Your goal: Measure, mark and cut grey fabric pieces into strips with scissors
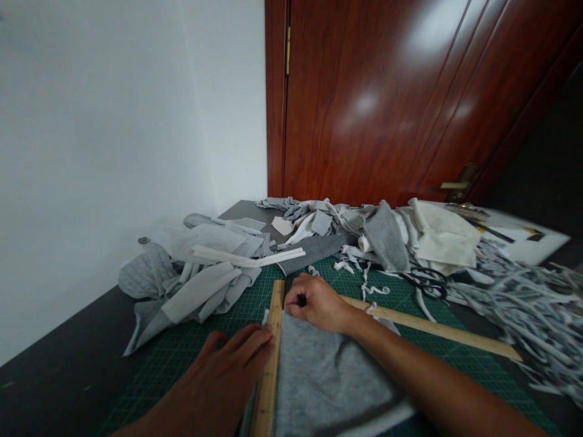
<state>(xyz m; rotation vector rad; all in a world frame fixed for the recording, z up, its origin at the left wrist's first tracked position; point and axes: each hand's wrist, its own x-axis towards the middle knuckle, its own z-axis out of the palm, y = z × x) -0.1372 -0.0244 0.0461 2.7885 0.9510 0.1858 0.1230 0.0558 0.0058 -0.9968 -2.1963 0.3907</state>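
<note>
1. Left hand (218,370) is laid flat, grip apart, fingers pressed on the wooden ruler (269,358).
2. Right hand (319,301) is fisted, grip clamped on a small dark tool (301,299) at the ruler's edge.
3. Grey cloth (323,376) is spread under the right grip on the green mat (182,346).
4. A second ruler (437,331) is seen right of that grip; scrap heaps (200,267) lie beyond on the desk (59,376).

Ruler (269,364): bare wood, matt, grain visible. Grey cloth (323,376) beside it: soft knit, fuzzy, matt. Cutting mat (182,352): green, matt, printed grid. Bench (59,364): dark, smooth, low sheen. Door (387,97): red-brown wood, high gloss; handle (458,185) brassy metal. Scrap pile (200,267): grey and white cloth, matt. Scissors (430,282): black handles, look plastic.
</note>
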